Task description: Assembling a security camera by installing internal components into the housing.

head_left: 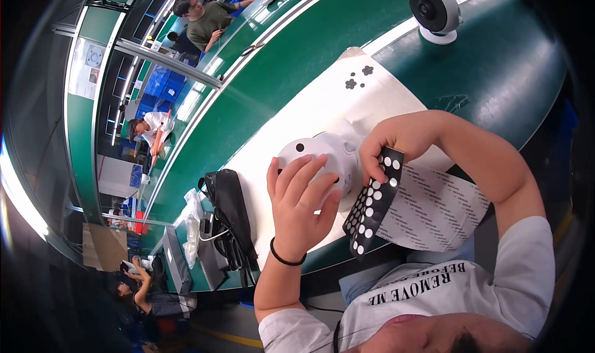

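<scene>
Beside printed backing paper (434,210), a black white-dotted sticker strip (372,213) is pinched by the right hand (400,139), its long axis running near to far; leftward and slightly beyond, on a pale mat (365,99), a white rounded housing (330,146) is touched by the nearer left hand (304,195), fingers spread

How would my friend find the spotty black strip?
On the big green table, find the pale mat with a round white device. The right hand beside it pinches the black strip. Unlike the pale printed sheet next to it, the strip is black with white dots.
</scene>
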